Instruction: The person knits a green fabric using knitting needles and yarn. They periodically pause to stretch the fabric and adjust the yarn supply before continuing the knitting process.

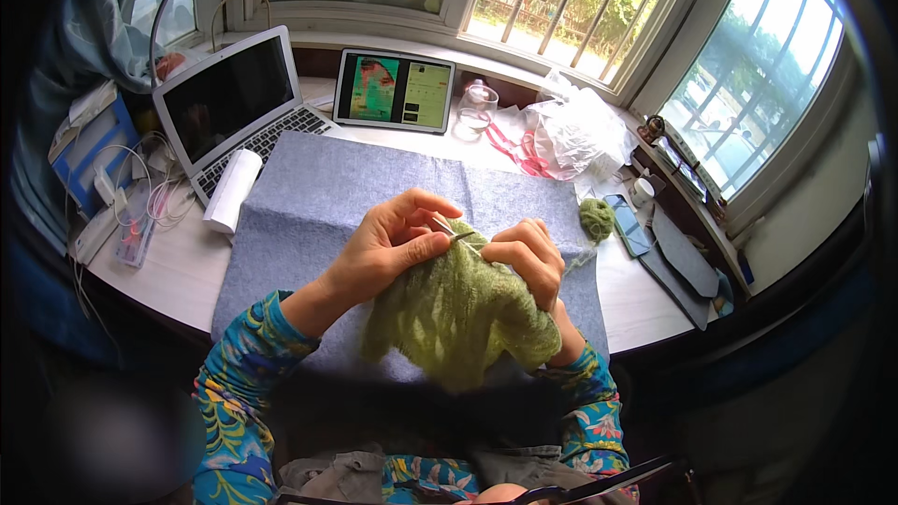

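Note:
A green knitted piece (463, 308) hangs between my hands over a blue-grey cloth (302, 224). My left hand (393, 242) pinches a thin pointed knitting needle (461, 236) near the top of the knitting, thumb and fingertips together. My right hand (526, 256) grips the knitting's upper edge with curled fingers; whether it also holds a needle cannot be told. Light strands stretch between the two hands. A small ball of green yarn (597, 219) lies at the cloth's right edge, with a loose strand beside it.
An open laptop (224, 98) and a white roll (234, 189) are at the left. Behind the cloth stand a tablet (394, 90) and a drinking glass (478, 109). Plastic bags (582, 126), a phone (628, 224) and a dark flat case (673, 280) lie to the right.

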